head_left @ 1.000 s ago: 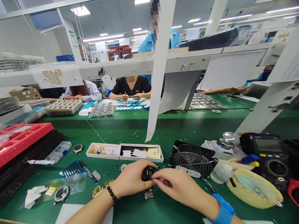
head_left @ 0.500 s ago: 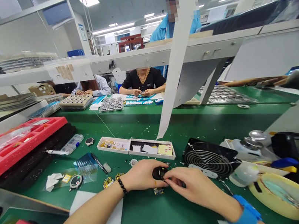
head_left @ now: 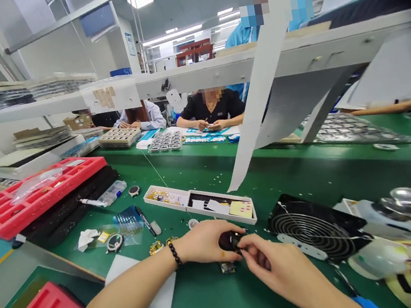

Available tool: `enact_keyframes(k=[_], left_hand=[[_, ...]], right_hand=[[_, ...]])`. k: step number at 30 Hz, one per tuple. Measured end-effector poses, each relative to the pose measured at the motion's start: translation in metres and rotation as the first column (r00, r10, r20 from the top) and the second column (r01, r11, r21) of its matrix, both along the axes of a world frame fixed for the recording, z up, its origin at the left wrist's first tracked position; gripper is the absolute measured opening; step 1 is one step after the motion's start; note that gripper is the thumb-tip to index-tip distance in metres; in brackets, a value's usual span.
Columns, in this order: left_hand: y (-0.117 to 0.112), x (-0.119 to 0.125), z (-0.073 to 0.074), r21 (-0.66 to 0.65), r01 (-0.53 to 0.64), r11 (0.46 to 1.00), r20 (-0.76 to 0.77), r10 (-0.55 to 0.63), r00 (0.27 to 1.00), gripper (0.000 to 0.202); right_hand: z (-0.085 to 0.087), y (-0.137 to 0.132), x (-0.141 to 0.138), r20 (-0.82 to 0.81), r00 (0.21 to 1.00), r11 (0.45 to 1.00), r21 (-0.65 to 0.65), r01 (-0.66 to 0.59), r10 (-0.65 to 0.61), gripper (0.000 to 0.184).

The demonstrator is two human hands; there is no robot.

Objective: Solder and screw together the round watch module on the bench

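Observation:
My left hand [head_left: 207, 242] holds a small black round device [head_left: 227, 242] between thumb and fingers, above the green bench mat [head_left: 213, 307]. My right hand [head_left: 280, 266] pinches at the device's right side, and its fingertips hide part of it. A small circuit board [head_left: 227, 268] lies just below the device. Gold-coloured circuit boards [head_left: 156, 247] sit left of my left wrist. A white sheet [head_left: 144, 286] lies under my left forearm. A beaded bracelet [head_left: 174, 254] circles my left wrist.
A black fan with a wire guard [head_left: 317, 227] stands right of my hands. Beyond them are a white parts box [head_left: 197, 201], a round watch on clear film [head_left: 114, 243] and a red foam tray [head_left: 37, 194]. Co-workers sit across the bench.
The whole view has shifted right and down as my head turned. The device now shows more clearly, its dark rounded side pointing left, and my hands stay on it.

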State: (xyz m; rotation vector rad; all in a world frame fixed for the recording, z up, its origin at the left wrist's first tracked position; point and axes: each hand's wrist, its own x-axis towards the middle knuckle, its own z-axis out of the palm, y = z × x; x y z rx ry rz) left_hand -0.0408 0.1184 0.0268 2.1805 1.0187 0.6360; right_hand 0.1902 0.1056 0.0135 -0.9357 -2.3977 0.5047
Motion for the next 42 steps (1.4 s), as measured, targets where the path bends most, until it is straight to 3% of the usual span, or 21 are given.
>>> enact_keyframes(k=[3, 6, 7, 9, 10, 11, 14, 16, 22, 42], left_hand=[[0.001, -0.001, -0.003, -0.002, 0.014, 1.000, 0.000, -0.014, 1.000, 0.061], [0.001, -0.001, -0.003, -0.026, 0.016, 1.000, 0.014, -0.016, 1.000, 0.059], [0.001, -0.001, -0.003, -0.034, 0.016, 0.999, 0.022, -0.016, 1.000, 0.059], [0.000, -0.001, -0.001, -0.060, 0.014, 0.998, 0.037, -0.012, 0.999, 0.059], [-0.001, 0.000, 0.001, -0.082, 0.014, 0.997, 0.046, -0.011, 0.999, 0.058], [-0.002, 0.000, 0.003, -0.106, 0.017, 0.994, 0.053, -0.011, 0.999, 0.056], [-0.005, 0.000, 0.007, -0.155, 0.026, 0.988, 0.072, -0.015, 0.997, 0.049], [-0.005, 0.000, 0.007, -0.147, 0.021, 0.989, 0.077, -0.010, 0.997, 0.048], [-0.006, 0.001, 0.006, -0.165, -0.001, 0.986, 0.045, 0.009, 0.999, 0.051], [-0.007, 0.001, 0.009, -0.143, -0.047, 0.989, 0.037, 0.053, 0.998, 0.055]], right_hand=[[0.005, -0.006, -0.003, -0.080, 0.995, 0.994, -0.090, 0.055, -0.063, 0.017], [0.012, -0.010, -0.005, -0.042, 0.988, 0.958, -0.257, 0.130, -0.146, 0.026], [0.014, -0.010, -0.005, -0.024, 0.988, 0.918, -0.374, 0.130, -0.150, 0.032], [0.018, -0.009, -0.006, -0.033, 0.991, 0.785, -0.614, 0.080, -0.127, 0.042], [0.018, -0.009, -0.007, -0.055, 0.991, 0.733, -0.678, 0.052, -0.122, 0.045], [0.019, -0.008, -0.008, -0.071, 0.989, 0.723, -0.690, 0.043, -0.126, 0.044], [0.017, -0.007, -0.010, -0.033, 0.985, 0.848, -0.514, 0.128, -0.169, 0.034], [0.015, -0.008, -0.012, 0.036, 0.985, 0.893, -0.416, 0.170, -0.171, 0.030], [0.017, -0.010, -0.013, 0.130, 0.982, 0.914, -0.366, 0.176, -0.137, 0.018], [0.020, -0.008, -0.010, 0.147, 0.981, 0.945, -0.282, 0.167, -0.130, 0.020]])
